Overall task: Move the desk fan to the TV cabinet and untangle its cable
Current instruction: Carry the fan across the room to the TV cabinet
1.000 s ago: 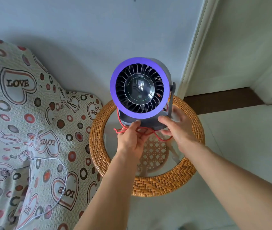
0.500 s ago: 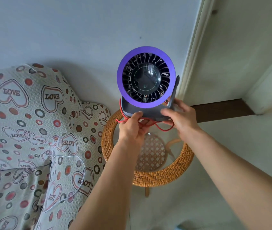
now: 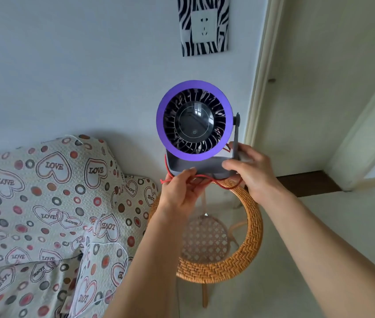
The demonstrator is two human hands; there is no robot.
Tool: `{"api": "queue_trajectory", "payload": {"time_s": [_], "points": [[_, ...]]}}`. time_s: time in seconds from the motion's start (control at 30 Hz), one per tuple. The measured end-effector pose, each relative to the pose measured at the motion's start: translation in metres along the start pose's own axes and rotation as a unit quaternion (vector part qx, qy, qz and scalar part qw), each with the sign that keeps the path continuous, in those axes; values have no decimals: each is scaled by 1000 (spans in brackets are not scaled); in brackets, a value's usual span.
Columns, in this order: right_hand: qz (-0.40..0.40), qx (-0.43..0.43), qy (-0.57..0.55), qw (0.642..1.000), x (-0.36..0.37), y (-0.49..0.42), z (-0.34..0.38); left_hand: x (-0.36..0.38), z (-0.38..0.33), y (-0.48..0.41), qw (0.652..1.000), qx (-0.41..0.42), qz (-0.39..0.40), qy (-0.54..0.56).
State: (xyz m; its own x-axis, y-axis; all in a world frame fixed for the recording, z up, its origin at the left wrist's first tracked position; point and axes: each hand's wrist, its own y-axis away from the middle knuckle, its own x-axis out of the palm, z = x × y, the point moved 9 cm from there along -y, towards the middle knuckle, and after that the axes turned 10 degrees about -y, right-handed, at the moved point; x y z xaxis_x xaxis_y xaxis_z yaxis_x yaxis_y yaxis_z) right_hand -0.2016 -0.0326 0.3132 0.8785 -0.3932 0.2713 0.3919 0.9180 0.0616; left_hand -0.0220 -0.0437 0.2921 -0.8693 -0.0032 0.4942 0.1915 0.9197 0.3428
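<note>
Rattan table (image 3: 223,269) beside heart-print sofa (image 3: 44,203), pale wall (image 3: 78,65).

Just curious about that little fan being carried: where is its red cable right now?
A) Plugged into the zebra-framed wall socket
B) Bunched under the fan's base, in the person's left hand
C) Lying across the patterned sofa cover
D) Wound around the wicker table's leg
B: the red cable loops under the desk fan base and passes through the left hand, while the right hand steadies the base.
</note>
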Motion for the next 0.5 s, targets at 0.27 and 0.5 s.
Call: {"api": "queue_trajectory", "payload": {"time_s": [0.27, 0.5], "points": [[15, -21, -20, 999, 10, 24, 47, 21, -36, 31, 1000, 20, 20, -8], [13, -57, -14, 998, 3, 41, 82, 43, -44, 48, 999, 12, 45, -2]]}}
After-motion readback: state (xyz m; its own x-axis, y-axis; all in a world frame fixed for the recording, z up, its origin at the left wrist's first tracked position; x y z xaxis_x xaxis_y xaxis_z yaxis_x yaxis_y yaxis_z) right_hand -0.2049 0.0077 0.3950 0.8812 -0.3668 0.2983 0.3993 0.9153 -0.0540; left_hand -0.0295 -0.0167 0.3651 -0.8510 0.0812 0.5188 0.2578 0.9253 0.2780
